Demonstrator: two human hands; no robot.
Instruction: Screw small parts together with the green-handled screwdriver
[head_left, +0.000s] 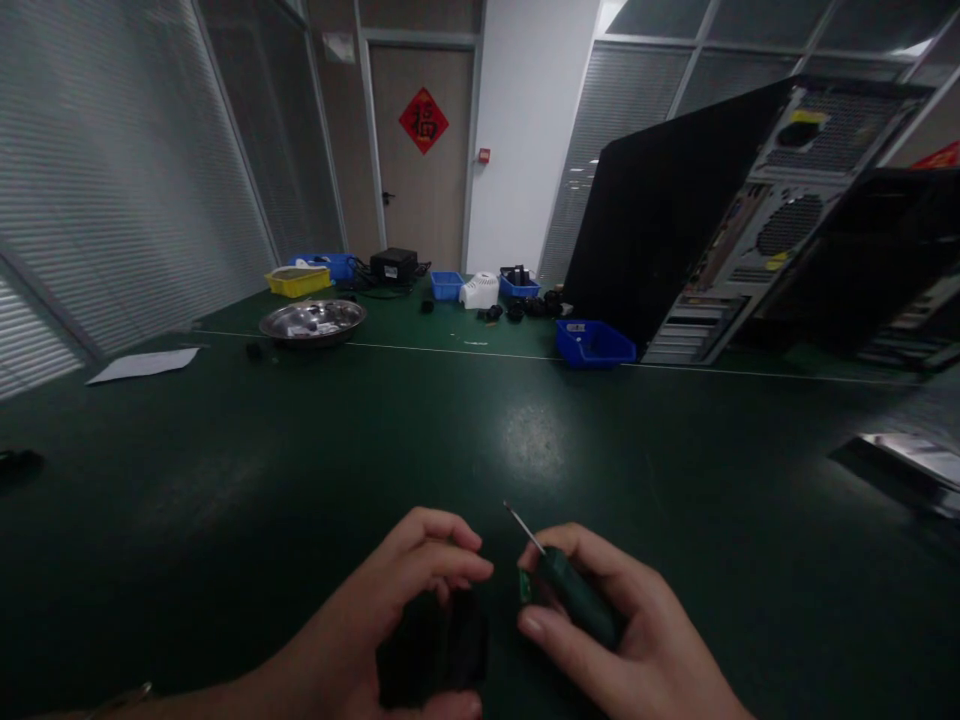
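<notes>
Low over the dark green desk (300,480), the left hand (390,610) grips a small black block (435,650) while the right hand (615,630) clasps a green-handled, thin-shafted screwdriver (570,590), a blue plastic bin (594,344) and black computer tower (712,220) standing well beyond.

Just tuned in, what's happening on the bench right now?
A person is working at a dark green table with bare hands. The left hand cups a small black part low at the near edge. The right hand has its grip closed on a green-handled screwdriver, thin tip pointing up and away, not touching the part. Farther back sit a steel bowl, a blue bin and an open computer case, all out of the hands' way.
</notes>
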